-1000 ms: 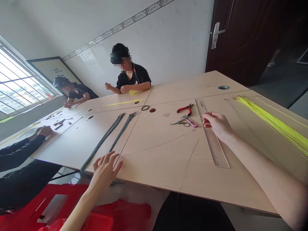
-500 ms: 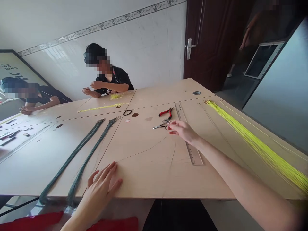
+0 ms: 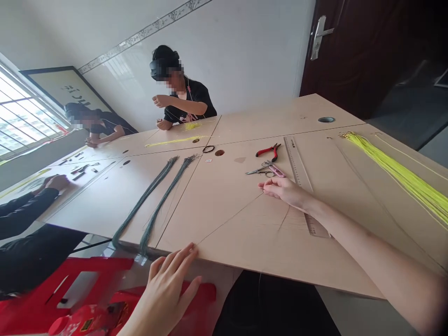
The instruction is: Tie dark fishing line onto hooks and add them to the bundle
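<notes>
A thin dark thread runs in a straight, taut line across the tan table between my two hands. My right hand rests on the table beside the clear ruler, fingers pinched together on the far end of the thread. My left hand lies at the table's near edge with fingers stretched out, fingertips at the near end of the thread. Just beyond my right hand lie scissors, a pink cutter and red pliers.
Two dark green cord bundles lie to the left, a yellow cord bundle to the right, a black ring by a table hole. A person sits across; another's sleeve is at left. A red stool stands below.
The slack, curved thread is now pulled straight. My left hand drew back toward the table's near edge, and my right hand moved slightly nearer, staying by the ruler. The view swung left.
</notes>
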Tool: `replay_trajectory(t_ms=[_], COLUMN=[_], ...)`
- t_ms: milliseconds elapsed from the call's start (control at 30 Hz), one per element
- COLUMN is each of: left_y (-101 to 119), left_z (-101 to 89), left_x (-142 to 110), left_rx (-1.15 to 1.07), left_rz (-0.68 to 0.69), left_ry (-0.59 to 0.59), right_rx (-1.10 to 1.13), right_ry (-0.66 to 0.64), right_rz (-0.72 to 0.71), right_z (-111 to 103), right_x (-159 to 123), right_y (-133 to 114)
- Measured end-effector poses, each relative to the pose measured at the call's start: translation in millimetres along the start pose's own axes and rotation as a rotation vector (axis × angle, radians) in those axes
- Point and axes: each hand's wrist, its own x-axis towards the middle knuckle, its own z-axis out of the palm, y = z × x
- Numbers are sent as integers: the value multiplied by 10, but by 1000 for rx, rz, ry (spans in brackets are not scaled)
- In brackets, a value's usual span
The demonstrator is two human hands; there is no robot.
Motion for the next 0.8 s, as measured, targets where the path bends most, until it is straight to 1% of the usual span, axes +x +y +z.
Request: replay_trajectory(t_ms=[67, 133, 200, 233, 267, 300, 367, 433, 467, 567, 633, 700, 800], left_y=[83, 169, 234, 249, 249, 231, 144, 2, -81, -322, -441, -506, -493], left_z=[-115, -260, -395, -440, -463, -460, -384, -245, -167, 37, 118, 143, 96], left_x=[-105, -193, -251, -265, -267, -257, -204, -120, -75, 30, 56, 46, -5], left_rx=[-32, -131, -273, -313, -316, -287, -174, -90, -68, -45, -61, -93, -164], left_rz=[-19, -15, 23, 33, 22, -8, -112, -201, -216, -171, -126, -93, -74], left_ry=[-41, -137, -273, -314, -321, -294, -172, -57, -19, 39, 54, 70, 87], right_rx=[13, 21, 23, 22, 22, 22, 22, 22, 22, 21, 20, 28, 59], right_ry=[11, 21, 24, 23, 23, 24, 32, 39, 40, 36, 36, 38, 51], right_rz=[7, 19, 33, 40, 46, 52, 61, 64, 61, 51, 45, 43, 55], right_z=[2, 9, 19, 25, 32, 40, 51, 55, 53, 37, 26, 23, 36], right_x=[6, 12, 11, 8, 3, -2, -11, -16, -16, -11, -7, -8, -16], right_y=[15, 22, 12, 1, -13, -27, -48, -52, -47, -17, -1, -1, -28])
